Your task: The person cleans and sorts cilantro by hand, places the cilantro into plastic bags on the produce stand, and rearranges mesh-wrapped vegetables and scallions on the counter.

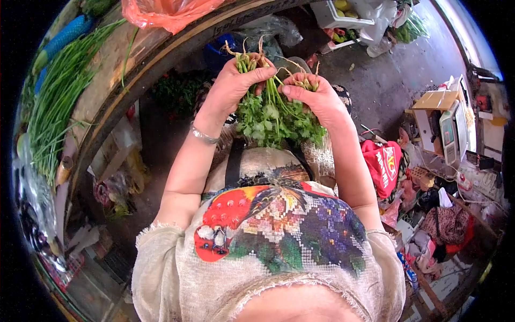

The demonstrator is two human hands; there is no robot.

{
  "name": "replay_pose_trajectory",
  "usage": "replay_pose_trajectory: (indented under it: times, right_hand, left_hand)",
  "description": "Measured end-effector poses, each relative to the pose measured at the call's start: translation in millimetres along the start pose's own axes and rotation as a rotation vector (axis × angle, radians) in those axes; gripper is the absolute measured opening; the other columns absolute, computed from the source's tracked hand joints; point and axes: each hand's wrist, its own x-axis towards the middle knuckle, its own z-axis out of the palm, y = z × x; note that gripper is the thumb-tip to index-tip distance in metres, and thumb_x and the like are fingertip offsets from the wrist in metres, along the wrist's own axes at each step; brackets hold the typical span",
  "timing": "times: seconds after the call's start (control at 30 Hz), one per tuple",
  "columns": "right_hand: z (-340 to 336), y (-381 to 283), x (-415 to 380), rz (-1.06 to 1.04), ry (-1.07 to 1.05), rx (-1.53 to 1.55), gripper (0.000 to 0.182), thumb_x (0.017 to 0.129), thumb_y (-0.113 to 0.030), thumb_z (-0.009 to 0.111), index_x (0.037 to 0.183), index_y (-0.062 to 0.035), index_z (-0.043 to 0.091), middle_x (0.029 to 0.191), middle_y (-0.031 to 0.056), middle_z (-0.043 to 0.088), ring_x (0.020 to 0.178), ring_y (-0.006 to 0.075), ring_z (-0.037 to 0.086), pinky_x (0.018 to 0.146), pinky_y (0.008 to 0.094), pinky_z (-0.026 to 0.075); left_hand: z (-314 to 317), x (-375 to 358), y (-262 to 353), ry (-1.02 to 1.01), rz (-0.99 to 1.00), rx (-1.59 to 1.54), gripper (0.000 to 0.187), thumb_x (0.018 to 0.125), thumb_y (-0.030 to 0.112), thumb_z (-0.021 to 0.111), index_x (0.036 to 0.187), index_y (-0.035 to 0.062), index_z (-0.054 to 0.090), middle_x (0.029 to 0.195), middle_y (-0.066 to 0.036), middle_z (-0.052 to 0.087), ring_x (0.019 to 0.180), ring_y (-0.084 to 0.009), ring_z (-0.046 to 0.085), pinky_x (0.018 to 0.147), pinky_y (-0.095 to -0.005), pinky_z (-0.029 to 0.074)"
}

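My left hand [232,86], with a silver bracelet at its wrist, is closed round the stems of a cilantro bunch [265,119]. Pale roots stick up above its fingers and the green leaves hang down over my lap. Close beside it, my right hand [316,99] pinches more cilantro stems near the root end, thumb pressed against the fingers. Thin stems cross the gap between both hands. Exactly which stems each hand grips is partly hidden by the fingers.
On the left, a curved wooden table edge [102,102] carries long green chives [59,107] and a red plastic bag [166,13]. A white crate [343,20] stands on the floor ahead. To the right are a red bag [383,166], a scale [453,131] and clutter.
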Motion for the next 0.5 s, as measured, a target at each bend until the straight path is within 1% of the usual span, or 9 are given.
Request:
replay_pose_trajectory:
  times: [0.03, 0.1, 0.23, 0.3, 0.33, 0.4, 0.43, 0.47, 0.5]
  right_hand:
    - [1, 2, 1, 0.001, -0.003, -0.001, 0.022, 0.081, -0.020, 0.076, 0.096, -0.0067, 0.066, 0.080, -0.0048, 0.064, 0.069, 0.0015, 0.054, 0.056, 0.0174, 0.037]
    - [1, 7, 3, -0.084, -0.022, 0.032, 0.023, 0.080, -0.021, 0.076, 0.096, -0.0068, 0.066, 0.082, -0.0047, 0.064, 0.071, 0.0025, 0.055, 0.059, 0.0172, 0.039]
    - [-6, 7, 5, -0.001, -0.006, -0.050, 0.022, 0.081, -0.017, 0.076, 0.096, -0.0052, 0.066, 0.083, -0.0039, 0.064, 0.074, 0.0039, 0.057, 0.064, 0.0178, 0.042]
    - [-5, 12, 10, -0.218, 0.117, 0.006, 0.018, 0.082, -0.011, 0.074, 0.096, -0.0029, 0.065, 0.083, -0.0031, 0.064, 0.075, 0.0049, 0.057, 0.068, 0.0188, 0.045]
    - [-5, 10, 8, -0.217, 0.116, 0.006, 0.018, 0.082, -0.011, 0.074, 0.096, -0.0029, 0.065, 0.083, -0.0031, 0.064, 0.075, 0.0049, 0.057, 0.068, 0.0188, 0.045]
    - [-2, 1, 2, -0.218, 0.035, -0.045, 0.014, 0.082, -0.007, 0.071, 0.093, -0.0006, 0.065, 0.087, 0.0024, 0.067, 0.078, 0.0084, 0.059, 0.075, 0.0233, 0.047]
    - [3, -1, 1, -0.217, 0.016, -0.105, 0.018, 0.080, -0.009, 0.073, 0.094, 0.0000, 0.065, 0.089, 0.0034, 0.068, 0.078, 0.0104, 0.060, 0.075, 0.0254, 0.048]
    - [7, 2, 2, -0.243, 0.003, -0.150, 0.014, 0.080, -0.006, 0.074, 0.090, -0.0020, 0.065, 0.082, -0.0026, 0.063, 0.076, 0.0059, 0.055, 0.070, 0.0217, 0.045]
    - [10, 5, 3, -0.237, 0.008, -0.228, 0.015, 0.080, -0.006, 0.074, 0.090, -0.0019, 0.064, 0.082, -0.0026, 0.062, 0.076, 0.0059, 0.055, 0.070, 0.0218, 0.045]
  left_hand:
    - [0, -1, 0, 0.004, 0.000, -0.001, 0.013, 0.082, 0.014, 0.073, 0.086, 0.0051, 0.065, 0.073, 0.001, 0.062, 0.056, -0.0070, 0.053, 0.051, -0.0199, 0.042]
    - [2, -2, 3, 0.011, -0.026, -0.025, 0.013, 0.081, 0.014, 0.074, 0.085, 0.0053, 0.065, 0.072, 0.001, 0.061, 0.056, -0.0070, 0.053, 0.050, -0.0201, 0.042]
    - [1, -1, 0, 0.019, -0.012, -0.028, 0.015, 0.080, 0.014, 0.076, 0.084, 0.0058, 0.064, 0.071, 0.001, 0.061, 0.056, -0.0072, 0.053, 0.050, -0.0202, 0.042]
    - [-1, 0, -1, 0.049, 0.001, 0.014, 0.016, 0.079, 0.013, 0.077, 0.083, 0.0063, 0.063, 0.070, 0.002, 0.060, 0.055, -0.0073, 0.053, 0.049, -0.0203, 0.041]
    - [-1, 0, -2, 0.049, 0.001, 0.014, 0.016, 0.079, 0.013, 0.077, 0.083, 0.0063, 0.063, 0.070, 0.002, 0.060, 0.055, -0.0073, 0.053, 0.049, -0.0203, 0.041]
    - [0, 0, -4, 0.045, 0.011, 0.020, 0.016, 0.079, 0.013, 0.077, 0.082, 0.0068, 0.063, 0.070, 0.002, 0.060, 0.056, -0.0068, 0.053, 0.049, -0.0202, 0.041]
    - [1, 1, -5, 0.043, 0.010, 0.020, 0.016, 0.079, 0.013, 0.077, 0.082, 0.0068, 0.063, 0.070, 0.002, 0.060, 0.056, -0.0068, 0.053, 0.049, -0.0202, 0.041]
    - [2, 2, -7, 0.059, 0.032, 0.036, 0.016, 0.079, 0.013, 0.077, 0.082, 0.0068, 0.063, 0.070, 0.002, 0.060, 0.056, -0.0065, 0.053, 0.049, -0.0201, 0.041]
    - [2, 3, -9, 0.077, 0.055, 0.052, 0.016, 0.079, 0.013, 0.077, 0.082, 0.0069, 0.063, 0.069, 0.002, 0.060, 0.056, -0.0062, 0.053, 0.049, -0.0200, 0.041]
